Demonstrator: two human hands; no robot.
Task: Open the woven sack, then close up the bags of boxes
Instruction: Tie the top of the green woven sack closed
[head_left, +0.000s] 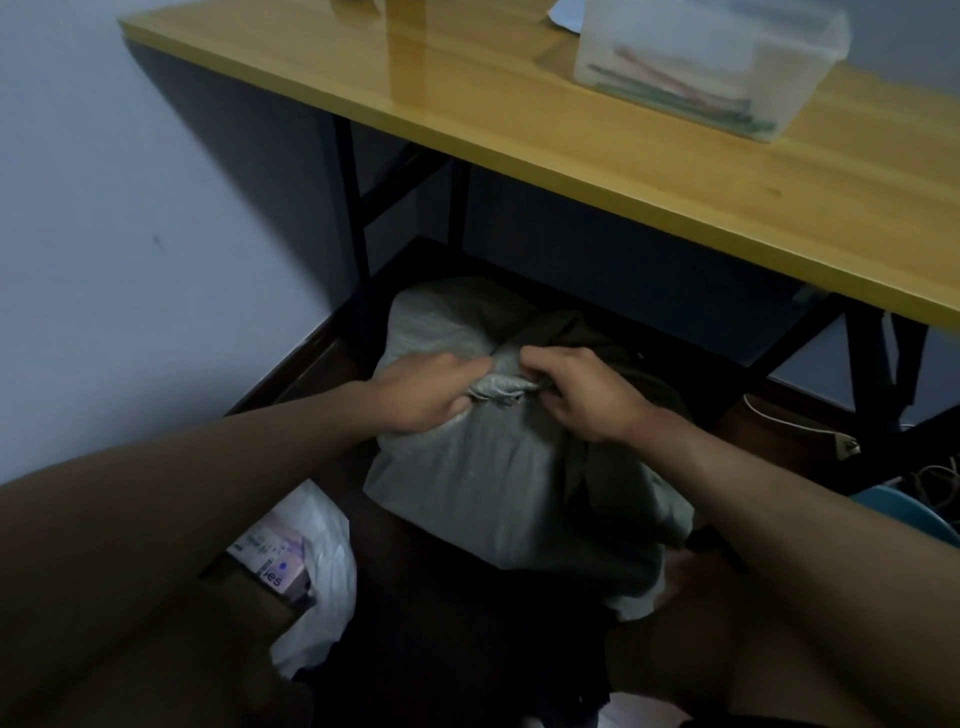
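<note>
A grey woven sack (483, 478) sits on the dark floor under the table, its mouth gathered into a twisted knot (498, 388) on top. My left hand (426, 392) grips the bunched fabric on the knot's left side. From the right, my right hand (582, 395) pinches the knot with curled fingers. At the lower left a white plastic bag (322, 551) lies open, with a pink and white box (275, 564) showing inside it.
A yellow wooden table (597, 171) on black legs (358, 234) overhangs the sack. On it stands a clear plastic container (701, 67). A white wall (104, 234) closes the left side. Cables and a blue object (914, 514) lie at the right.
</note>
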